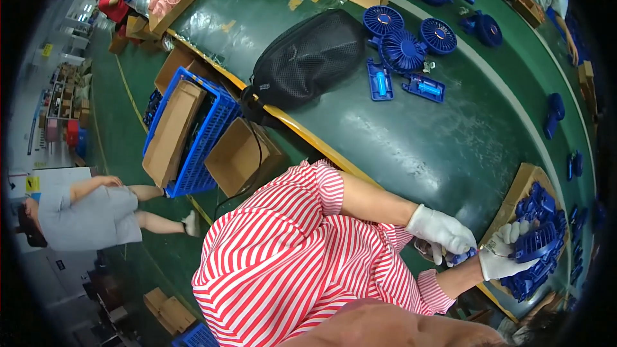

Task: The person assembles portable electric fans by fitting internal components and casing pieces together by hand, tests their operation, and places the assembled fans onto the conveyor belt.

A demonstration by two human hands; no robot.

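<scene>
White gloves cover both of my hands, at the right of the view beside the table edge. My left hand [442, 232] is closed with its fingers on a small blue plastic piece [461, 257], mostly hidden by the glove. Just beyond it, my right hand [504, 252] grips a blue fan housing [536, 243] with a slatted front. That housing is over a cardboard box [514, 196] heaped with blue plastic parts [543, 205]. Farther along the green table [411, 148] lie several round blue fan heads [402, 50] and two blue handle shells [380, 82] with light-blue batteries.
A black mesh bag [308, 58] lies on the table near its yellow edge [321, 148]. Beside the table stand a blue crate [205, 135] and an open carton [241, 157]. One person [90, 212] is at the left; other people work at the far table ends.
</scene>
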